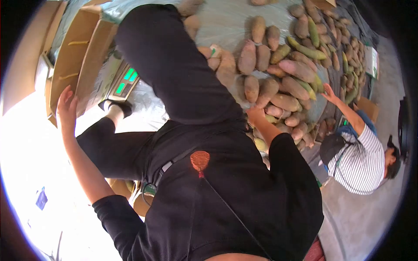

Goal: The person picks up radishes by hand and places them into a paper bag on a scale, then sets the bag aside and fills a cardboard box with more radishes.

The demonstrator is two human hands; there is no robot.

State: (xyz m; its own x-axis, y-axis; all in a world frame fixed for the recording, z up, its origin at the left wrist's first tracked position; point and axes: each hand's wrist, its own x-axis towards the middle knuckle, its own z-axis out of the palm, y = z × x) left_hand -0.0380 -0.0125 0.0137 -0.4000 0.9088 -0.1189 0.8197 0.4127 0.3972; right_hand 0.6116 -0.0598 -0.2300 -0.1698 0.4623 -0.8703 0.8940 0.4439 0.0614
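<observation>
My left hand is raised beside the near wall of a cardboard box, its fingers apart and slightly bent, holding nothing. At the near edge of a large heap of long brown-pink tubers like sweet potatoes, my right hand is closed against the lower end of one brownish sweet potato. Its fingertips are partly hidden there. Beside the box is a scale with lit green displays. A few longer, greenish pieces lie among the brown ones.
Clear plastic sheeting lies under the heap. On the right, a person in a striped shirt reaches a hand toward the heap. My bent knee rises between box and heap. Another open carton is under my left side.
</observation>
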